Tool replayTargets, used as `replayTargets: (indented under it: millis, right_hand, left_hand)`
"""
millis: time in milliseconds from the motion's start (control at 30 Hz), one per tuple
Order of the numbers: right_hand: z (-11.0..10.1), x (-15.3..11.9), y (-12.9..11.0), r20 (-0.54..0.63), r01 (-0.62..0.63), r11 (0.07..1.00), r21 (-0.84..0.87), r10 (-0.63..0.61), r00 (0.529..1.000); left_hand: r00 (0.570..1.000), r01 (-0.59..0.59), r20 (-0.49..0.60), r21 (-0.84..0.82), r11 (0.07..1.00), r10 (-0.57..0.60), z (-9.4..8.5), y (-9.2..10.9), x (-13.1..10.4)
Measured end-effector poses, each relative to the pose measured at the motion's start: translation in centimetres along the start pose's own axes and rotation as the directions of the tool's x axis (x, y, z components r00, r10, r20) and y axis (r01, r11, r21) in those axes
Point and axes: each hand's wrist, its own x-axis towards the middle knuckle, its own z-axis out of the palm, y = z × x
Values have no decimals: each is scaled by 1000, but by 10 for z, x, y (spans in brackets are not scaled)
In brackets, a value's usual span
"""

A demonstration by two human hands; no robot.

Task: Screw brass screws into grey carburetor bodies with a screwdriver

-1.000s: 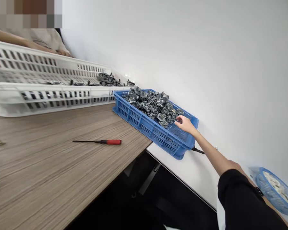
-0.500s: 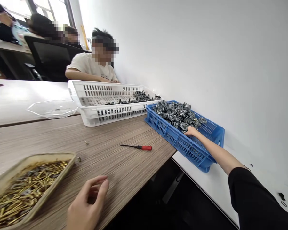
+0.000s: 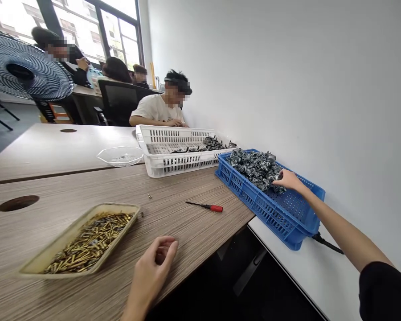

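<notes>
My right hand (image 3: 290, 182) reaches into the blue basket (image 3: 270, 220), its thumb and fingers closed on a grey metal part at the near right edge of the heap. The held part is mostly hidden behind the fingers. A pile of similar metal parts (image 3: 254, 167) fills the basket's far half. My left hand (image 3: 155, 263) rests at the wooden table's edge, fingers loosely curled with a hollow between thumb and forefinger, and nothing visible inside. Beyond it lies a screwdriver (image 3: 216, 208) with a red handle. Left of that hand is a cream tray (image 3: 30, 269) of brass-coloured screw-like pieces (image 3: 90, 243).
A white basket (image 3: 177, 165) with dark-trimmed parts stands beside the blue one, and a clear plastic dish (image 3: 120, 156) lies left of it. Small metal bits (image 3: 149, 196) are on the table. A co-worker (image 3: 160, 107) sits across; a fan (image 3: 23, 71) stands far left.
My view has swung left, bringing the fan and whole tray into sight. My right hand has shifted to the right side of the heap. My left hand stays loosely curled at the table's edge.
</notes>
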Motion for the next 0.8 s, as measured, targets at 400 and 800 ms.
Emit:
replayTargets:
  millis: [400,800]
  right_hand:
    - [16,-98,-139,-341,696,650,305,-608,717]
    - [164,-148,-261,-311,687,410,600,-672,672]
  left_hand:
    - [998,-52,35,-43,998,53,-1,5,-6]
    - [973,-126,-197,-28,992,118,9,-10,-8]
